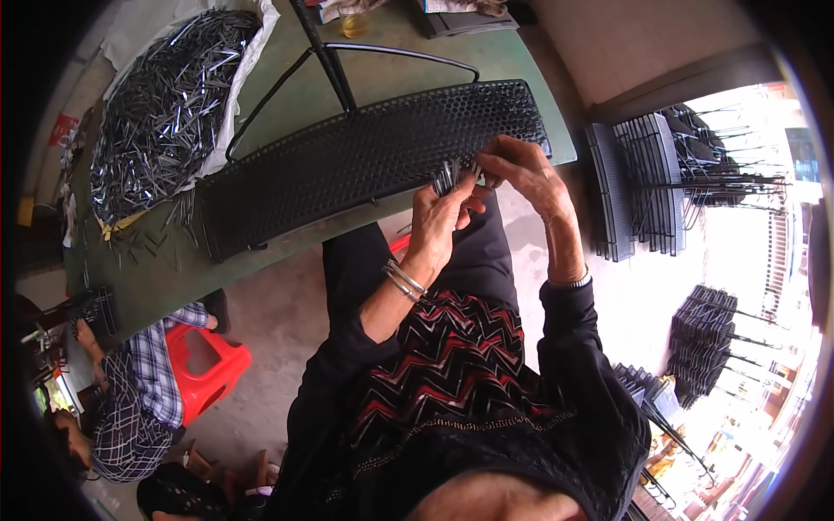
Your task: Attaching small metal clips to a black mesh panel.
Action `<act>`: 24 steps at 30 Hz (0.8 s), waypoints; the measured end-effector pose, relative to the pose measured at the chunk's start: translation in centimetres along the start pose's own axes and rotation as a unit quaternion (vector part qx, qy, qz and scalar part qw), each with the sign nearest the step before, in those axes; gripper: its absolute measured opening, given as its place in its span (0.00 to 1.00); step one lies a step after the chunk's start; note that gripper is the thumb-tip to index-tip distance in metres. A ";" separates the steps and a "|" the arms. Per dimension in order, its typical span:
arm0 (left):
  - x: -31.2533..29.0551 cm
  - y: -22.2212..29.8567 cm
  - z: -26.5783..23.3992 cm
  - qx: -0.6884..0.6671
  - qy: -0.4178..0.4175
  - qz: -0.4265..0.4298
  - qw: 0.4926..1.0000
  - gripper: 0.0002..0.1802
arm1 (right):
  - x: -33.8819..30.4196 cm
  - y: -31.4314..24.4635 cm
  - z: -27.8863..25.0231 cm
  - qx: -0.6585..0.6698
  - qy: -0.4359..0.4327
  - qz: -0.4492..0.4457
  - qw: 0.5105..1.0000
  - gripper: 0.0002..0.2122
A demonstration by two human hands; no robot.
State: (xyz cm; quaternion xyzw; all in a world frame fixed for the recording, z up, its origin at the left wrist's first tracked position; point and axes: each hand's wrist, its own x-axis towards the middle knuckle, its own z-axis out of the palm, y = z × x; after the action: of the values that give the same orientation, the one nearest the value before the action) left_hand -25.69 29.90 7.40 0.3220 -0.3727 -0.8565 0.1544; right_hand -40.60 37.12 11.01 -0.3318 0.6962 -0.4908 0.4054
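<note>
My left hand (439, 221) is closed around a small bunch of thin, shiny metal strips (445, 177), whose ends stick up past the fingers. Close beside it, my right hand (528, 174) is pinched, its fingertips meeting the left thumb; whatever sits between them is too small to make out. Both hands are at the near edge of a long black perforated metal rack (347, 143), toward its right end. The rack lies on a green table (287, 282), with a black post and bent wire arms reaching away from it.
A white sack (248, 82) heaped with loose metal strips (169, 113) stands at the table's far left; some strips lie spilled beside it. A glass (354, 24) is at the back. Finished-looking black racks (647, 182) are stacked right. Another person (143, 391) sits near a red stool (208, 369).
</note>
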 end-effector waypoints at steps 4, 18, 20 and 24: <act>0.1 0.0 0.2 0.003 0.008 -0.002 1.000 0.11 | 0.0 -0.7 -0.4 -0.015 -0.008 -0.002 1.000 0.08; 0.9 -1.0 -0.7 -0.121 -0.044 -0.098 0.987 0.16 | 5.9 1.9 -0.9 -0.132 0.353 -0.232 0.897 0.02; 0.7 -0.7 -0.7 -0.115 -0.035 -0.102 0.988 0.16 | 6.0 1.7 -0.9 -0.120 0.348 -0.223 0.903 0.02; 0.9 -1.1 -1.3 -0.122 -0.054 -0.098 0.986 0.15 | 6.1 2.0 -1.0 -0.116 0.345 -0.217 0.906 0.01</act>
State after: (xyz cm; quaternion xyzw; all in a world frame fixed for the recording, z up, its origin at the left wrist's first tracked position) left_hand -25.53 29.53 5.55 0.2886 -0.2402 -0.9227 0.0874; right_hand -44.41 32.91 7.81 -0.3290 0.7554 -0.5665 -0.0179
